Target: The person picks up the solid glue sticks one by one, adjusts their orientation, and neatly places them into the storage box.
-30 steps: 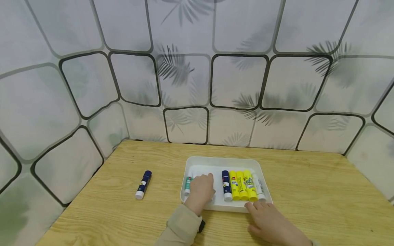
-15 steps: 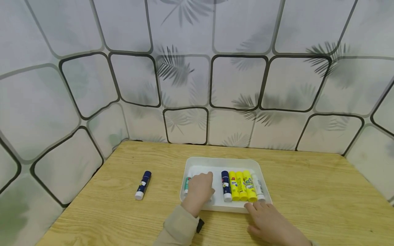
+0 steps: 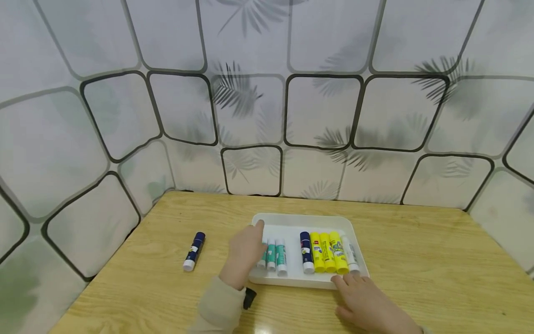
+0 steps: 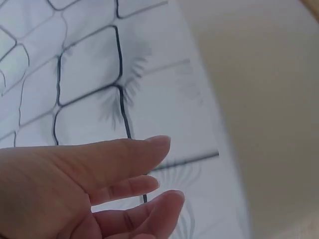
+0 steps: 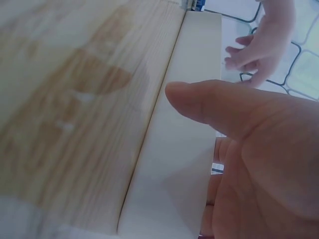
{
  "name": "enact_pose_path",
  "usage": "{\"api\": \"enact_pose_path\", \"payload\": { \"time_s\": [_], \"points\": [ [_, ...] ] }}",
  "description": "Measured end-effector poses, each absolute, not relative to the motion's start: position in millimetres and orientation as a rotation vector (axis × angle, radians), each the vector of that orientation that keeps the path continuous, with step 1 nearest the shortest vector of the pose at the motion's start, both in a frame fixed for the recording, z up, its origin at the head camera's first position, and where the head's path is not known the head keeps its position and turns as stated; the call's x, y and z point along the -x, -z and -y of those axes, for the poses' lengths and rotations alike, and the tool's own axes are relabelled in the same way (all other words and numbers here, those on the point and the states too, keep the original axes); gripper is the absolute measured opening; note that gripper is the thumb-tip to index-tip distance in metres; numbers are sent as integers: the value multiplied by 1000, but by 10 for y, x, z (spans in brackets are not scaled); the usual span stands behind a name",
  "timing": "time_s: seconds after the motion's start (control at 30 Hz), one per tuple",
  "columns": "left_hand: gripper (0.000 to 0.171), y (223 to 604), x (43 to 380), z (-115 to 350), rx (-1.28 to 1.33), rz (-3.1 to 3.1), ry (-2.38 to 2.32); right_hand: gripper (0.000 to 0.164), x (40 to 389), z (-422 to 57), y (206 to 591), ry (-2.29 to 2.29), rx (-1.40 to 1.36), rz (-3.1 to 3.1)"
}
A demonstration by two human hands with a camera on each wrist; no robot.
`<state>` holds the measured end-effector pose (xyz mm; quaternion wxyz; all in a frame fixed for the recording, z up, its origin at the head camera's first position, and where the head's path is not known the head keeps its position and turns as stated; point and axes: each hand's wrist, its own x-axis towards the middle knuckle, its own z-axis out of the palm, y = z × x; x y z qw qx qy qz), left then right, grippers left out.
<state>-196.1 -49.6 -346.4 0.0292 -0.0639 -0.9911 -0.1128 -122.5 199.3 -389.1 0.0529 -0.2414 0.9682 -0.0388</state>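
Observation:
My left hand (image 3: 245,250) is raised over the left end of a white tray (image 3: 304,279). In the left wrist view its thumb and fingers are apart, with nothing between them. Several green-and-white glue sticks stand in a row there, including one (image 3: 281,260); the hand partly covers the leftmost. My right hand (image 3: 363,299) hooks its fingers over the tray's near rim. In the right wrist view its thumb (image 5: 199,102) lies on the outer side of the wall. A dark blue glue stick (image 3: 306,253), several yellow glue sticks (image 3: 328,253) and a white one (image 3: 350,254) lie at the right.
Another dark blue glue stick (image 3: 194,252) with a white end lies on the wooden table (image 3: 137,278), left of the tray. A patterned cloth (image 3: 254,116) hangs behind and beside the table.
My left hand has moved left and slightly up from the middle of the tray, uncovering the green-and-white glue sticks. The right hand and the tray have stayed put.

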Motion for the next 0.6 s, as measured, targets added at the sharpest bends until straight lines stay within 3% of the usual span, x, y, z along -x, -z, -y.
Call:
{"api": "enact_pose_path", "payload": {
  "time_s": [0.37, 0.6],
  "points": [
    [44, 3485, 1923, 1312, 84, 2996, 263, 39, 1221, -1983, 3887, 127, 742, -2947],
    [27, 3529, 1901, 1663, -41, 3059, 296, 43, 1228, -2000, 3890, 122, 729, -2939]
  ]
}}
